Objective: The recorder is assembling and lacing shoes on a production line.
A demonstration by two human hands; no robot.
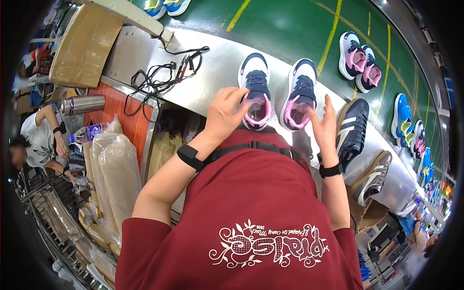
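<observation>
Two matching sneakers in white, navy and pink stand side by side on the metal ledge before me, toes pointing away. My left hand (227,111) is at the collar of the left sneaker (256,79), thumb and forefinger apart at its edge; whether they touch it I cannot tell. Beside the heel opening of the right sneaker (302,79) is my right hand (325,123), its thumb and fingers spread with nothing between them. Pink lining shows inside both shoes, with something greyish and shiny in the openings.
Right of my right hand lie a navy sneaker with white stripes (352,128) and a brown one (372,179). Tangled black cable (157,82) rests left on the ledge. A green belt (285,29) carries more shoes, including a pink-lined pair (360,63). A steel flask (84,104) stands left.
</observation>
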